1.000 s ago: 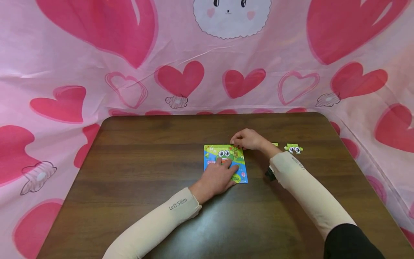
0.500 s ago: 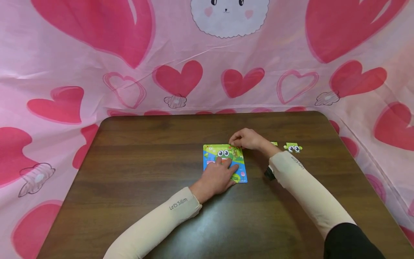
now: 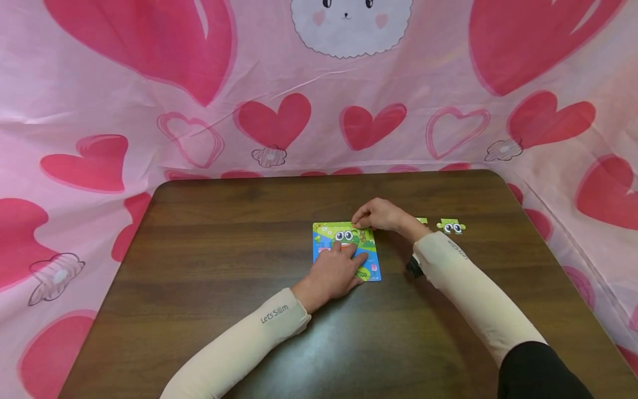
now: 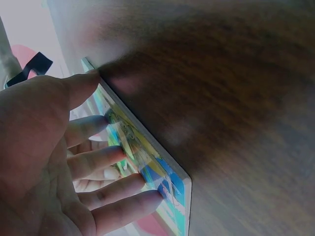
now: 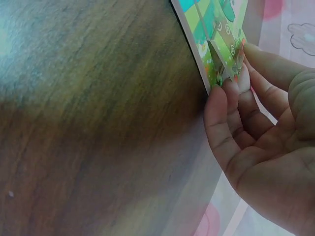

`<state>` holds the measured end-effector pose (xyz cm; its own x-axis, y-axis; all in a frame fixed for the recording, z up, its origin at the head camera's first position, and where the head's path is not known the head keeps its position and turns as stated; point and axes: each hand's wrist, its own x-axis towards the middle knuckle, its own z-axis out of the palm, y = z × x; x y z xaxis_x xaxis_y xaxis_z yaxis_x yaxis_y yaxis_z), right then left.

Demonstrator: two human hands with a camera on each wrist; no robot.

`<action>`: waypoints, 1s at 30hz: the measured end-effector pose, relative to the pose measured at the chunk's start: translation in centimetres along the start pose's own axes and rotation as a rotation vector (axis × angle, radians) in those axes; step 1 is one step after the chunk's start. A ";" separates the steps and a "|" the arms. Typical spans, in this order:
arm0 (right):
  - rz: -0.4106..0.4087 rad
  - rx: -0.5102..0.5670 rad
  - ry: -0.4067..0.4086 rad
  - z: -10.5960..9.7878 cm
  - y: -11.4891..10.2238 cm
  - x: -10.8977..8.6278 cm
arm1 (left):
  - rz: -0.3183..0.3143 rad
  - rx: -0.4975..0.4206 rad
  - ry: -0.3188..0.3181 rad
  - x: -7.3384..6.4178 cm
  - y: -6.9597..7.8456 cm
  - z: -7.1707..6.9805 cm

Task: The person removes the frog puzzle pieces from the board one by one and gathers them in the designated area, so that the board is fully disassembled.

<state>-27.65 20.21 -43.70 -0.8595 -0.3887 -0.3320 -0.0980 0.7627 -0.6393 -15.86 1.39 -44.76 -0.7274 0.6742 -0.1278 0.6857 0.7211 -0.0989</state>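
Observation:
On the table lies a square jigsaw puzzle (image 3: 371,259) with a cartoon frog on green and blue. My left hand (image 3: 335,274) is spread over its lower part, its fingertips resting on the picture; the left wrist view shows those fingers (image 4: 106,162) straight, with the thumb at the board's edge. At the top right corner, my right hand (image 3: 382,215) pinches a green puzzle piece (image 5: 227,51) between thumb and fingers. In the right wrist view, that piece stands tilted, one edge raised above the board, with a dark gap under it. My left hand covers part of the frog.
A loose puzzle piece with two eyes (image 3: 452,227) lies to the right of my right hand. Another green piece (image 3: 422,220) shows partly behind my right wrist. The brown wooden table (image 3: 224,249) meets a pink heart-patterned cloth (image 3: 279,66) at the back and sides.

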 end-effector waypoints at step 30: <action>-0.045 0.111 -0.073 -0.7 -0.6 -0.9 | 0.010 0.014 0.016 -0.1 0.0 0.1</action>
<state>-27.12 20.46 -42.52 -0.8163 -0.4608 -0.3483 -0.0760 0.6834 -0.7260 -15.79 1.30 -44.89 -0.7210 0.6836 -0.1131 0.6929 0.7124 -0.1113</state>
